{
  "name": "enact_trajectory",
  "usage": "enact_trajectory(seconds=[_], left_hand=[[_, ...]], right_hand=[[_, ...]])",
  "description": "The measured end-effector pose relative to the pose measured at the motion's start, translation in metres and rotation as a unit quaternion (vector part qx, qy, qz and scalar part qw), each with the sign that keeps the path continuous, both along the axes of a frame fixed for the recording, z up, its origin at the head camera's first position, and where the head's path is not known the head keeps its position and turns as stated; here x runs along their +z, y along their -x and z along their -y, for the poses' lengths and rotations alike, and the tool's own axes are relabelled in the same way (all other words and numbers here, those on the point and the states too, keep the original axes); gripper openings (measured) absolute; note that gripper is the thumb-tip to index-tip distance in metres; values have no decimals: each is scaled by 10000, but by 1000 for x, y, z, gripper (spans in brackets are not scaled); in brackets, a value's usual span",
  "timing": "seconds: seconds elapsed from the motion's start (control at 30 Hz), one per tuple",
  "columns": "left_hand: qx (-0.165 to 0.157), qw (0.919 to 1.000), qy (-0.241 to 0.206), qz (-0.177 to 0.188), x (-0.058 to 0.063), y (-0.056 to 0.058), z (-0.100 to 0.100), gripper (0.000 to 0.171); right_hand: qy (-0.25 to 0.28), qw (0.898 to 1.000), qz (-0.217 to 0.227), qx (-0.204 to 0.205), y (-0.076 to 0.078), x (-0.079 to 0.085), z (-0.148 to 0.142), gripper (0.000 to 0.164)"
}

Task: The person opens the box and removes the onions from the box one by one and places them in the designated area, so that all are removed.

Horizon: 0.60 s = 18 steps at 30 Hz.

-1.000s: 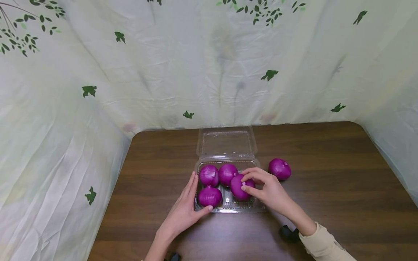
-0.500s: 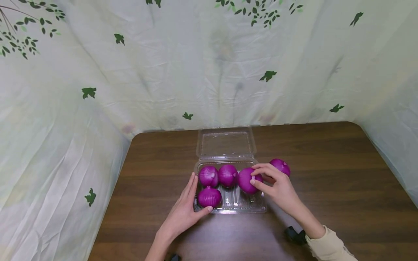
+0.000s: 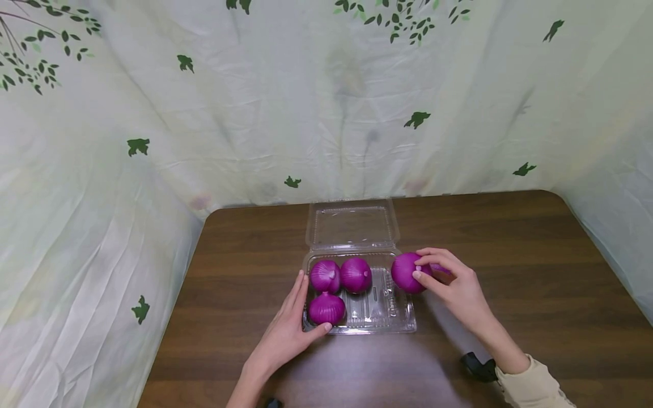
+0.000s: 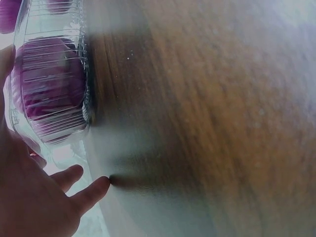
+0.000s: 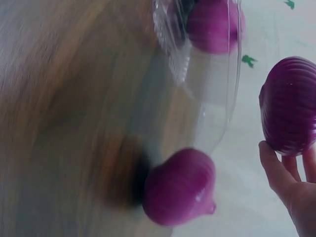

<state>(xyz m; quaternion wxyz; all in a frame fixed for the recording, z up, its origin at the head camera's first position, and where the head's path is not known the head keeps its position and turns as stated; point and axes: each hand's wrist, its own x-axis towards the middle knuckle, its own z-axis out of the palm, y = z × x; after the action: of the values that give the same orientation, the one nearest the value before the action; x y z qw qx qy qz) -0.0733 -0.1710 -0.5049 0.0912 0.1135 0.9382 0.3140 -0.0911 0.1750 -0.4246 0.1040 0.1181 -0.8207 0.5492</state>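
Observation:
A clear plastic clamshell container [image 3: 374, 311] lies on the table with its lid [image 3: 352, 224] folded back. Three red onions sit inside: one back left [image 3: 325, 276], one back middle [image 3: 356, 275], one front left [image 3: 327, 309]. My left hand [image 3: 285, 328] rests against the container's left side, fingers straight, thumb at the front edge. With fingertips and thumb, my right hand [image 3: 461, 292] holds another red onion [image 3: 406, 273] above the container's right edge; the right wrist view shows this onion [image 5: 291, 106] raised. A further red onion [image 5: 180, 187] lies on the table, mostly hidden behind the right hand in the head view.
The brown wooden table [image 3: 245, 255] extends to both sides of the container. A pale curtain [image 3: 255, 113] with leaf prints hangs behind it and along the sides. A black strap piece [image 3: 478, 367] is near the right wrist.
My right hand has carried its onion from the container's right half up and rightward past the edge, now covering most of the loose onion. The left hand stays put.

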Motion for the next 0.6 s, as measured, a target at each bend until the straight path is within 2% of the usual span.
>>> enact_trajectory(seconds=[0.2, 0.43, 0.6], left_hand=[[11, 10000, -68, 19, 0, 0, 0, 109], [-1, 10000, -50, -49, -1, 0, 0, 108], [-13, 10000, -63, -69, -1, 0, 0, 108]], right_hand=[[43, 9999, -59, -119, 2, 5, -16, 19], [-285, 9985, 13, -465, 5, 12, -39, 19], [-301, 9977, -93, -592, 8, 18, -54, 19]])
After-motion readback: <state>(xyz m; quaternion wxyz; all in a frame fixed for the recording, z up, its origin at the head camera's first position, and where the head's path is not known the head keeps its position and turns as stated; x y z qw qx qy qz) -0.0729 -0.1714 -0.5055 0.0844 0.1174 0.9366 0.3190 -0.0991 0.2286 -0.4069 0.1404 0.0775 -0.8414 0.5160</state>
